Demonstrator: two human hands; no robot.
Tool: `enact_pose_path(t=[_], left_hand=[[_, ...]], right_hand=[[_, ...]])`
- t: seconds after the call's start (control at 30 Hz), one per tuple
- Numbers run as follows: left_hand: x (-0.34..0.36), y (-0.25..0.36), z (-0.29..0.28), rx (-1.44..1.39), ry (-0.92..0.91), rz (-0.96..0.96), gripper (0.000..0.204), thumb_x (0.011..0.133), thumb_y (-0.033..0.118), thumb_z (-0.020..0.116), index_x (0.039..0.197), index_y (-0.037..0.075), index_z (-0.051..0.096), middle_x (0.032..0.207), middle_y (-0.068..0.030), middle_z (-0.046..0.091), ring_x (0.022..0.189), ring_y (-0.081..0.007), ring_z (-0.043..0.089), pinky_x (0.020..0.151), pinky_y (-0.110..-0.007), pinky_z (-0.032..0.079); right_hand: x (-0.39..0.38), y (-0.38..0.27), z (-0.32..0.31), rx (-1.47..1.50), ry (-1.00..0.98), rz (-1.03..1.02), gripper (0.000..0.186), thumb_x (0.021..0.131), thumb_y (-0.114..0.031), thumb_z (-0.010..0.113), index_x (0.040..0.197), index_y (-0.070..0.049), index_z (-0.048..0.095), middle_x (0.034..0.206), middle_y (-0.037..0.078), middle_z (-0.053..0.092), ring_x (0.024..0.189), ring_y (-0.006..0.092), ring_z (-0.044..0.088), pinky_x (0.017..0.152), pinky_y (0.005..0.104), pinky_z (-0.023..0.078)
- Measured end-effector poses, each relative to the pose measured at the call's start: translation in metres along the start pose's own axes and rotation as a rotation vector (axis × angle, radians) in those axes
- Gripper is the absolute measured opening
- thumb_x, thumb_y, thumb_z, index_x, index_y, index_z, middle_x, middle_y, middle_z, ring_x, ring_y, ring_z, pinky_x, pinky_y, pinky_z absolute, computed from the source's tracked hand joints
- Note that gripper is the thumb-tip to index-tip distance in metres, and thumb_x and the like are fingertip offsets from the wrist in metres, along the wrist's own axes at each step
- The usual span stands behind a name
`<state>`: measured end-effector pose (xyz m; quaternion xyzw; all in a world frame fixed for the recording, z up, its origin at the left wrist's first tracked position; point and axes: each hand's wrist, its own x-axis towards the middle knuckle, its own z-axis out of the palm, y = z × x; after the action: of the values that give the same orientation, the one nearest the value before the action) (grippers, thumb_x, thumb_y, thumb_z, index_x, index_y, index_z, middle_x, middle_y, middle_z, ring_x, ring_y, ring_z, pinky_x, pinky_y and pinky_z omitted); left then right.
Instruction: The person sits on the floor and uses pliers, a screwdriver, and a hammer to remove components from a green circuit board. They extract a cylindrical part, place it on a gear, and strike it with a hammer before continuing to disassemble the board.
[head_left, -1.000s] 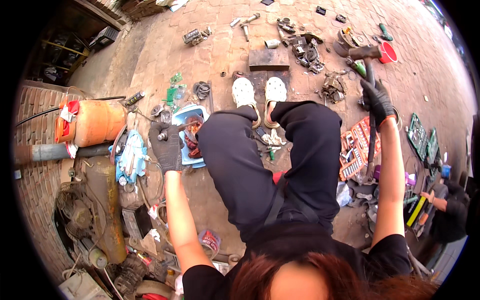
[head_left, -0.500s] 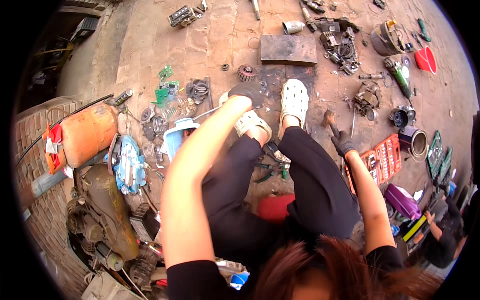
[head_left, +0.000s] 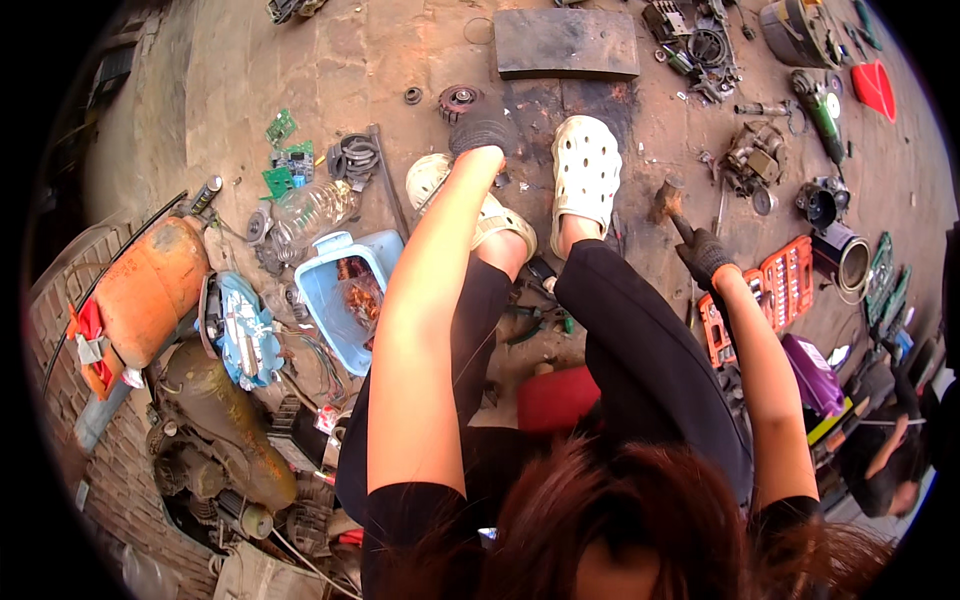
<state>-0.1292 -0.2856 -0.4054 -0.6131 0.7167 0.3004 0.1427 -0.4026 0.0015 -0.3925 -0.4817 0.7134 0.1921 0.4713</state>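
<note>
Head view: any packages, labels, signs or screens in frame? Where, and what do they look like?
No signs or screens visible.
Orange socket-set case: open on the ground, right of the gloved right hand; flat, rectangular.
Light blue plastic tub: left of the legs; rectangular, holds copper-coloured scrap.
Clear plastic bottle: lying above the tub.
Purple case: beside the right forearm.
Orange gas cylinder: far left, a red and white tag at its end.

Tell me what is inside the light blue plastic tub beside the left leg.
The light blue tub holds a tangle of copper-coloured wire coils bunched toward its right side. Its near end shows bare plastic. Whatever lies beneath the coils is covered and cannot be made out.
</note>
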Motion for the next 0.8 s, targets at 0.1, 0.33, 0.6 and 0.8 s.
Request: enact_pose_path(t=[0.1,0.33,0.6,0.8], left_hand=[[-0.015,0.005,-0.022,-0.108,0.061,-0.013,0.043,0.077,0.038,0.061,0.108,0.008,0.065,0.113,-0.0209,0.062,0.103,-0.0369,0.06,0.087,-0.043,0.048],[-0.035,0.0,-0.012,-0.248,0.243,-0.206,0.05,0.068,0.045,0.067,0.097,0.004,0.07,0.099,-0.0212,0.067,0.095,-0.0336,0.064,0.083,-0.04,0.049],[-0.056,0.014,-0.019,-0.077,0.282,-0.265,0.044,0.079,0.046,0.06,0.099,0.008,0.07,0.101,-0.0202,0.066,0.097,-0.0346,0.064,0.082,-0.042,0.051],[-0.045,-0.006,-0.007,0.115,0.092,-0.253,0.035,0.078,0.036,0.061,0.1,0.01,0.07,0.107,-0.018,0.065,0.098,-0.0338,0.064,0.081,-0.042,0.051]], right_hand=[[0.003,0.004,0.012,-0.029,0.061,-0.002,0.062,0.086,-0.027,0.048,0.145,-0.019,0.029,0.101,0.029,0.058,0.094,0.0419,0.059,0.084,0.0486,0.046],[0.011,-0.002,0.037,-0.001,0.151,-0.001,0.069,0.085,-0.027,0.05,0.147,-0.019,0.022,0.1,0.029,0.057,0.094,0.0433,0.058,0.085,0.0487,0.045],[0.014,-0.002,0.036,0.005,0.125,0.0,0.07,0.084,-0.025,0.05,0.148,-0.02,0.022,0.101,0.029,0.057,0.094,0.0426,0.058,0.084,0.0488,0.045],[0.012,-0.006,0.033,-0.035,0.104,0.013,0.071,0.083,-0.025,0.051,0.147,-0.02,0.022,0.101,0.027,0.058,0.095,0.041,0.058,0.084,0.0482,0.046]])
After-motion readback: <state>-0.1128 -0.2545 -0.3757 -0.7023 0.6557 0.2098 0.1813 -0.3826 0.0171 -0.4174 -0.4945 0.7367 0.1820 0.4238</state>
